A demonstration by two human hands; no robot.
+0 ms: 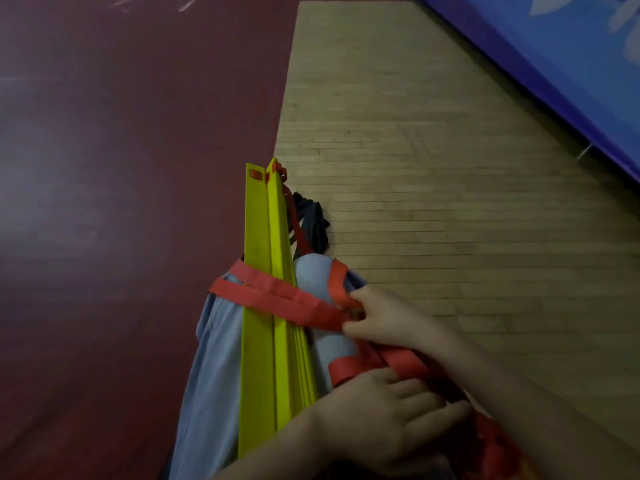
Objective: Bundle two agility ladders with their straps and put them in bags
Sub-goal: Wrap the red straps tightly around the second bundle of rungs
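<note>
Head view: yellow ladder rungs [263, 306] stacked in one bundle, lying lengthwise on pale blue fabric [214, 375], far end at seam of red floor [104, 168] and wood floor [450, 168]. Red strap [277, 296] crosses rungs approx. mid-length. R hand [388, 320]: fingers curled, pinching strap at bundle's right side. L hand [384, 420]: fingers near-straight, laid over near end and loose strap loops; no grip seen. Dark item [313, 220] beside far end, unidentifiable.
</note>
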